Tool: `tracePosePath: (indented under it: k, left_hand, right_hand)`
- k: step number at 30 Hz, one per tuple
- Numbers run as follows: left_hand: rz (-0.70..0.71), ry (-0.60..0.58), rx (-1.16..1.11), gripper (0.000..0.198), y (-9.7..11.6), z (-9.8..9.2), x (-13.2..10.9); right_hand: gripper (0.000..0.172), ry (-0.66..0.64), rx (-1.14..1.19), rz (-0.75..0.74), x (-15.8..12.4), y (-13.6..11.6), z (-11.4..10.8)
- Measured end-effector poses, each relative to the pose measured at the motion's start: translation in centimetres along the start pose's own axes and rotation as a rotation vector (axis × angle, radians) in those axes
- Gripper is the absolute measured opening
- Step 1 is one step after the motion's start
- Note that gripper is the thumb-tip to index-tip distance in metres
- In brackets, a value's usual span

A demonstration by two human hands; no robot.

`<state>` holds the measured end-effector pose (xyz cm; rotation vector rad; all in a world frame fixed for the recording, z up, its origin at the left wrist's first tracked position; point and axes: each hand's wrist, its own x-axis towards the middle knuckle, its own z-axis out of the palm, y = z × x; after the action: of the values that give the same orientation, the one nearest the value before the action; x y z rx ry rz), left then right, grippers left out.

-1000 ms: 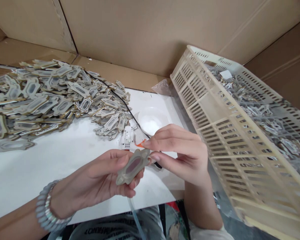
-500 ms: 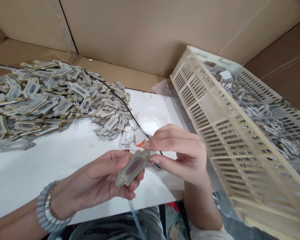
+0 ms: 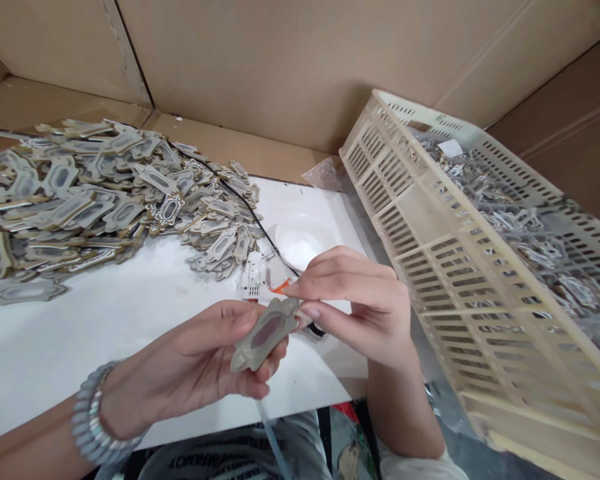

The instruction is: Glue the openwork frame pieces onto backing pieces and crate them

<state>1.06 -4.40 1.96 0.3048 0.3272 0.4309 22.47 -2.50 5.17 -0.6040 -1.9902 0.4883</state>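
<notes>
Over the white table [image 3: 120,317], the left hand [image 3: 195,353] holds the grey plaque [image 3: 268,333], best braced steady without squeezing, while the right hand [image 3: 363,307] pinches at one end, on what I cannot tell.

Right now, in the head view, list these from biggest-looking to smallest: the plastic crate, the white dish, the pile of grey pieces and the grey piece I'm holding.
1. Plastic crate
2. Pile of grey pieces
3. Unsure: white dish and held grey piece look alike, the piece being nearer the camera.
</notes>
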Motion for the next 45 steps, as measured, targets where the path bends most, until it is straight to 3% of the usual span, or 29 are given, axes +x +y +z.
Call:
tracePosePath:
  k: [6, 13, 21, 45]
  left_hand:
    - [0.048, 0.010, 0.026, 0.026, 0.2, 0.1, -0.1]
    - [0.171, 0.169, 0.184, 0.030, 0.9, 0.8, -0.1]
    - [0.230, 0.221, 0.301, 0.024, 0.6, 0.8, -0.1]
    - [0.240, 0.360, 0.389, 0.026, 0.2, 0.7, 0.1]
  right_hand:
    - [0.009, 0.048, 0.011, 0.008, 0.0, -0.2, 0.1]
    - [0.010, 0.100, -0.265, 0.014, -0.2, -1.0, 0.9]
    - [0.016, 0.103, -0.375, 0.009, -0.2, -1.6, 1.3]
    - [0.012, 0.116, -0.466, 0.051, -0.2, -1.7, 1.3]
